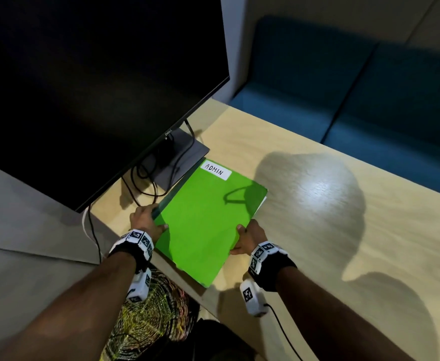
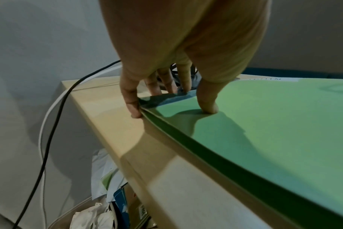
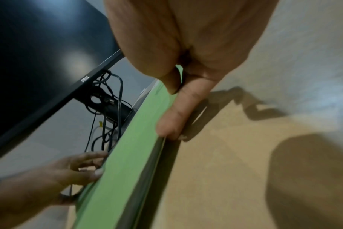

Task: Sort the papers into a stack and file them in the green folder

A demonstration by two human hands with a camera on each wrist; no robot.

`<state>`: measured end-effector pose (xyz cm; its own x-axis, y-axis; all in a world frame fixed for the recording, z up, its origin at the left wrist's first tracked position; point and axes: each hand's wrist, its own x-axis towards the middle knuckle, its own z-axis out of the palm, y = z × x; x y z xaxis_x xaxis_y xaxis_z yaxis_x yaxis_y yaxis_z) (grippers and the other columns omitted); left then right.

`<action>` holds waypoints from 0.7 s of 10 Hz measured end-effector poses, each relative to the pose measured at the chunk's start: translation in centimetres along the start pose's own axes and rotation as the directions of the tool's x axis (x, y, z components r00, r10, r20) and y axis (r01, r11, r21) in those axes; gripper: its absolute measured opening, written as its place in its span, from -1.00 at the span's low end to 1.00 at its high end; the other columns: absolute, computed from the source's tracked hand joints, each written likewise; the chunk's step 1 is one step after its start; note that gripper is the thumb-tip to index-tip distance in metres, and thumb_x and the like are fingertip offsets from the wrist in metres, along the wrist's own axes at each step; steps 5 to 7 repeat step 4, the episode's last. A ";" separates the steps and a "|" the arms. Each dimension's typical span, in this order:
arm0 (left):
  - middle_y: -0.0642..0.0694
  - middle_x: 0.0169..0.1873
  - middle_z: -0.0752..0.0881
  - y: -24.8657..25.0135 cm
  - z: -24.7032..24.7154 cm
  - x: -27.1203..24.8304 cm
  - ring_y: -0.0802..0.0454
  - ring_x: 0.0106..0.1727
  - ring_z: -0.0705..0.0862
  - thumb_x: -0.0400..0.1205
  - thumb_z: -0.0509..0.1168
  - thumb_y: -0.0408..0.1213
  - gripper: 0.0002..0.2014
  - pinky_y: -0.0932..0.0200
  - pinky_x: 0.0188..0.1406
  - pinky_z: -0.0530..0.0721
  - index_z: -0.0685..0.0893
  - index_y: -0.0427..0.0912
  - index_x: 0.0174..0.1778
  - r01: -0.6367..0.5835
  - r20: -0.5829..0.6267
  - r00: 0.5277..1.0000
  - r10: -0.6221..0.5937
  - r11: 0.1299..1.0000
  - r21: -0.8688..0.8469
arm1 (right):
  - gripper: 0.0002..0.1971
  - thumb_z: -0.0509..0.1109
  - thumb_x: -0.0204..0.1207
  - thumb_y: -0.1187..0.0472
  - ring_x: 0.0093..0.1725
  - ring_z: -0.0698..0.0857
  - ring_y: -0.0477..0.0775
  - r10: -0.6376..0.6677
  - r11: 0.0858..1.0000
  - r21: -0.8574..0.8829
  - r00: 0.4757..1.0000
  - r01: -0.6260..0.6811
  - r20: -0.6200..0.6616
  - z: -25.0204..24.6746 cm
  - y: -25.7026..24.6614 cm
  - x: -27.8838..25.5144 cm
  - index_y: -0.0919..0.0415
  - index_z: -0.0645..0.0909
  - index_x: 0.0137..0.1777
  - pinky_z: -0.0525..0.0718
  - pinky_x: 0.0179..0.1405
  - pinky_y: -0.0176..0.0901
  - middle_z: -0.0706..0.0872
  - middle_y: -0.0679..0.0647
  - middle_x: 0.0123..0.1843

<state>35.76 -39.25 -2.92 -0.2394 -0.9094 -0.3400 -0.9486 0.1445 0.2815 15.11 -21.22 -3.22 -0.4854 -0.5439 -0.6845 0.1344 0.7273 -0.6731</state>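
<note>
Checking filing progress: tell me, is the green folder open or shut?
Shut: the green cardboard folder lies flat on the desk, cover down, white paper edges showing inside.

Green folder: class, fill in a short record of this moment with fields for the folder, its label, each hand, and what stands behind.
folder: green folder closed, flat on the wooden desk, near corner past the edge
label: white label reading ADMIN
left hand: left hand grips the folder's left edge
right hand: right hand grips its right edge
behind: dark Dell monitor, cables
</note>
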 end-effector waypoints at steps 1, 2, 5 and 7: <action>-0.19 0.39 0.43 0.2 0.1 0.1 -0.26 0.43 0.31 0.47 0.49 -0.21 -0.34 -0.13 0.44 0.42 0.44 -0.01 0.50 -0.014 0.026 1.000 0.013 0.999 0.037 | -0.80 0.28 0.54 0.07 -0.43 0.72 0.18 0.049 0.999 0.011 0.998 -0.049 0.050 -0.4 -0.4 -0.1 0.21 0.45 -0.09 0.72 -0.43 -0.06 0.68 0.27 -0.26; -0.13 0.44 0.35 1.4 -0.2 -0.5 -0.21 0.49 0.26 0.48 0.41 -0.31 -0.36 -0.33 0.35 0.46 0.40 0.04 0.50 0.033 0.064 0.997 -0.038 0.997 0.076 | -0.70 0.28 0.60 0.01 -0.49 0.70 0.20 -0.005 0.980 -0.199 0.999 0.013 0.044 -2.1 -0.4 -0.1 0.24 0.50 -0.23 0.65 -0.52 -0.11 0.70 0.26 -0.30; -0.09 0.50 0.28 8.4 0.6 -1.8 -0.17 0.54 0.24 0.44 0.36 -0.35 -0.39 -0.28 0.39 0.44 0.42 0.01 0.44 -0.118 0.014 0.993 0.118 0.988 0.095 | -0.78 0.28 0.60 0.11 -0.11 0.79 0.26 -0.190 0.932 -0.339 0.969 0.129 -0.155 -8.9 -1.8 -0.1 0.25 0.67 -0.02 0.75 -0.15 -0.02 0.79 0.28 -0.06; -0.09 0.50 0.28 8.4 0.6 -1.8 -0.17 0.54 0.24 0.44 0.36 -0.35 -0.39 -0.28 0.39 0.44 0.42 0.01 0.44 -0.118 0.014 0.993 0.118 0.988 0.095 | -0.78 0.28 0.60 0.11 -0.11 0.79 0.26 -0.190 0.932 -0.339 0.969 0.129 -0.155 -8.9 -1.8 -0.1 0.25 0.67 -0.02 0.75 -0.15 -0.02 0.79 0.28 -0.06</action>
